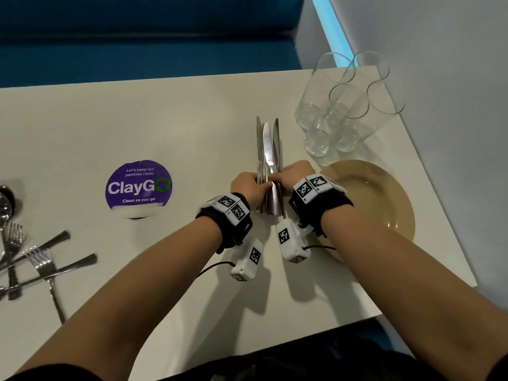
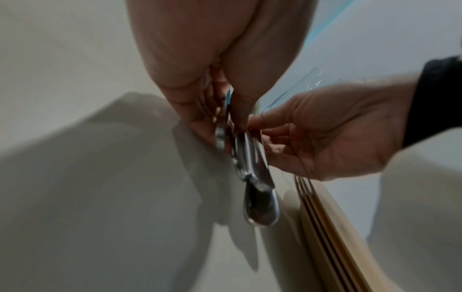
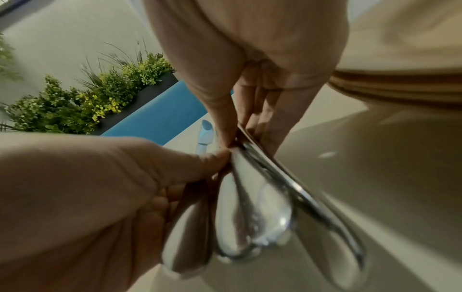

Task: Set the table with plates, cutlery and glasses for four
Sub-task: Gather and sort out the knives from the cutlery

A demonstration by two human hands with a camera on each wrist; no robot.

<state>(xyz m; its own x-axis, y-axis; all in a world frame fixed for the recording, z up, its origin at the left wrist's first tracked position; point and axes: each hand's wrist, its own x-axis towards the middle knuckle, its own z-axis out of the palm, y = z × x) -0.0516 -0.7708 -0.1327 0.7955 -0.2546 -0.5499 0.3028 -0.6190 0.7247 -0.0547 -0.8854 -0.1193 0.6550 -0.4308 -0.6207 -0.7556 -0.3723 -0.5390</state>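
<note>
A bundle of several steel knives [image 1: 268,149] lies on the white table [image 1: 192,127], blades pointing away from me. My left hand [image 1: 251,187] grips the handles from the left and my right hand [image 1: 294,176] pinches them from the right. The left wrist view shows the handles [image 2: 250,164] between the fingers of both hands. In the right wrist view the rounded handle ends [image 3: 252,223] fill the middle. A stack of gold plates [image 1: 384,199] sits just right of my right wrist. Several clear glasses [image 1: 341,105] stand behind the plates.
Forks and spoons [image 1: 33,259] lie in a loose heap at the table's left edge. A purple round sticker [image 1: 138,187] is on the tabletop left of the knives. A blue bench [image 1: 137,37] runs behind the table, a white wall [image 1: 453,78] to the right.
</note>
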